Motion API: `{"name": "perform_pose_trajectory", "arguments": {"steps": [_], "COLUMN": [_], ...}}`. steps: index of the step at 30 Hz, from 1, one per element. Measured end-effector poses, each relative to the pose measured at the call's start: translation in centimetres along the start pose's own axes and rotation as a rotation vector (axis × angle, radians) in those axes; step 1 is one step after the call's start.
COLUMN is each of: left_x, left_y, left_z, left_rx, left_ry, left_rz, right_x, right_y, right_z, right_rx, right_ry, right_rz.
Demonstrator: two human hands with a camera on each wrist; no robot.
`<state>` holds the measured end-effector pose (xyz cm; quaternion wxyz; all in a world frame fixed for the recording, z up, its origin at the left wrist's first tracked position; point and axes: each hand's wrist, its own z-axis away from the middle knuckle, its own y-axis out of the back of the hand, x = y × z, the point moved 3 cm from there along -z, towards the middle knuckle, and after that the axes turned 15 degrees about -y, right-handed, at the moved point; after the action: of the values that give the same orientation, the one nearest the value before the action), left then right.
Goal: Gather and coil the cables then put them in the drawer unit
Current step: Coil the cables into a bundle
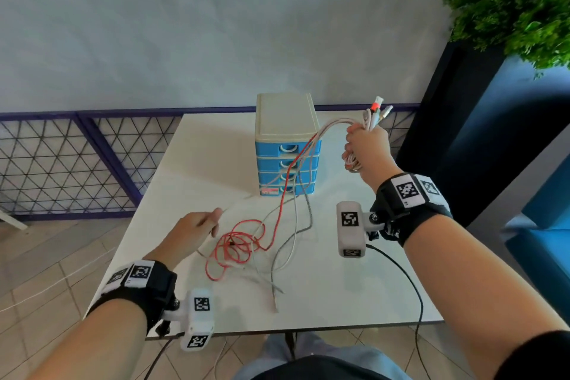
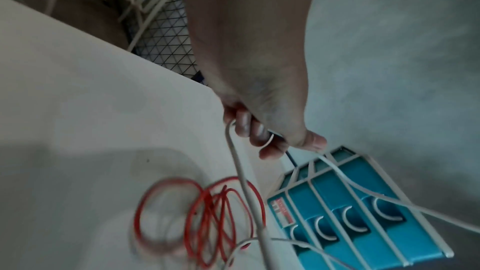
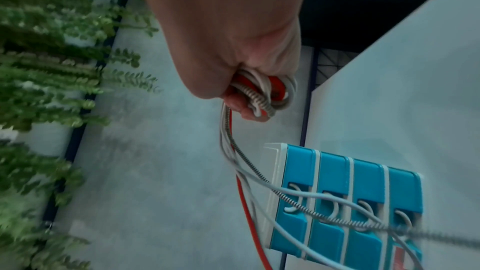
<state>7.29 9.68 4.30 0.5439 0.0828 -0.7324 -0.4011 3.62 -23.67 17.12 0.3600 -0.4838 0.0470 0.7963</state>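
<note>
My right hand (image 1: 367,148) is raised to the right of the blue drawer unit (image 1: 287,145) and grips a bundle of cables (image 3: 262,93): red, white and braided. Their plug ends (image 1: 377,109) stick up above the fist, and a short loop hangs below it. From the fist the cables run down past the drawer fronts to a loose tangle (image 1: 243,247) on the white table (image 1: 339,296). My left hand (image 1: 197,225) hovers just left of the tangle and pinches a white cable (image 2: 240,163) between thumb and curled fingers. All the drawers (image 3: 350,202) look closed.
The table's left and near edges drop to a tiled floor. A dark planter (image 1: 456,120) with green foliage (image 1: 512,0) stands right of the table, and a blue seat (image 1: 543,225) lies beyond it. A mesh fence (image 1: 61,163) runs along the wall behind.
</note>
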Motion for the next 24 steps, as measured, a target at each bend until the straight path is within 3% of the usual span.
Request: {"name": "perform_pose_trajectory", "arguments": {"steps": [3,8,10,13,15,20,24], "left_x": [-1.4,-0.8,1.4,6.1,9.1,12.9,13.2], "left_y": [-0.9,-1.7,-1.3,0.0,0.4,-0.5,-0.6], "left_z": [-0.1,-1.7,-3.1,-4.9,-6.0,-7.5,-6.3], "left_rx": [-0.126,-0.212,-0.082,0.235,0.277,0.036,-0.246], "left_ry": [0.056,0.099,0.013,-0.186,-0.219,-0.134,-0.024], "left_rz": [-0.195,-0.099,-0.098,0.052,0.271,0.723,1.085], "right_x": [0.7,1.6,1.7,1.9,2.1,2.1,1.4], "right_y": [-1.0,-2.5,-3.2,-4.2,-4.7,-5.4,-4.5], "right_z": [0.1,1.2,2.0,3.0,3.6,4.5,4.0], "right_rx": [-0.057,-0.237,-0.327,-0.421,-0.506,-0.649,-0.616], "right_ry": [0.026,0.132,0.135,0.144,0.128,0.081,0.13], "right_rz": [0.072,0.317,0.381,0.498,0.548,0.547,0.523]}}
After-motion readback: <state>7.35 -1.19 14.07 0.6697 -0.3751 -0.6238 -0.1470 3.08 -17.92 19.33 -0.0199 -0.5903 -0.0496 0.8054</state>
